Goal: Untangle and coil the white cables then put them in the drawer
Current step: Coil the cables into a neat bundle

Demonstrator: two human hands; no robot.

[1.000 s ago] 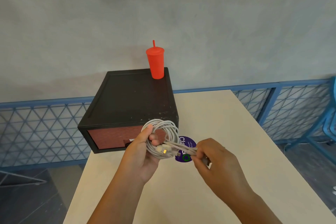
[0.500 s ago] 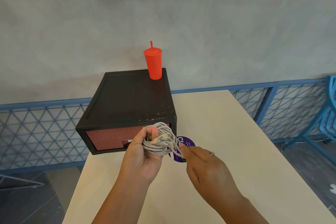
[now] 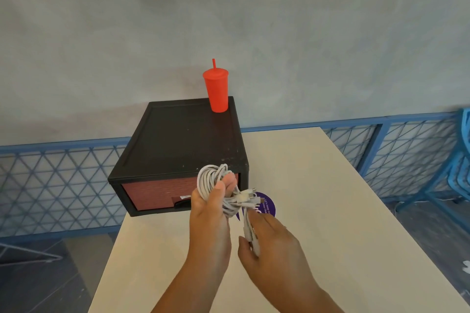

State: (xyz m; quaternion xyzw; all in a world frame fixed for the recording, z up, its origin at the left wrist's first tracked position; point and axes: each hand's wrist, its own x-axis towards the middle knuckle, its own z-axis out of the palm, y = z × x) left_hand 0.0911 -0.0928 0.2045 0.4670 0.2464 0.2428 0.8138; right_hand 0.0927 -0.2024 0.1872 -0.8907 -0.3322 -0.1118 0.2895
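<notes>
A bundle of coiled white cables (image 3: 211,181) is held up over the table's near middle. My left hand (image 3: 211,213) grips the coil, thumb pressed across its loops. Several plug ends (image 3: 248,197) stick out to the right of the coil. A loose tail of cable (image 3: 250,232) runs down from it into my right hand (image 3: 272,244), which pinches it between thumb and fingers. Just behind stands the black drawer box (image 3: 178,145) with its red-brown drawer front (image 3: 155,192) shut; my left hand covers part of the handle notch.
A red lidded cup with a straw (image 3: 216,89) stands on the box's back right corner. A round purple sticker (image 3: 267,204) lies on the cream table (image 3: 318,211) behind my hands. A blue mesh fence (image 3: 58,180) lines the far side, and a blue chair (image 3: 460,178) is at right.
My right hand has slid from the coil's right side down and toward me, drawing the cable tail downward. The left hand has kept its grip, turning the coil more upright.
</notes>
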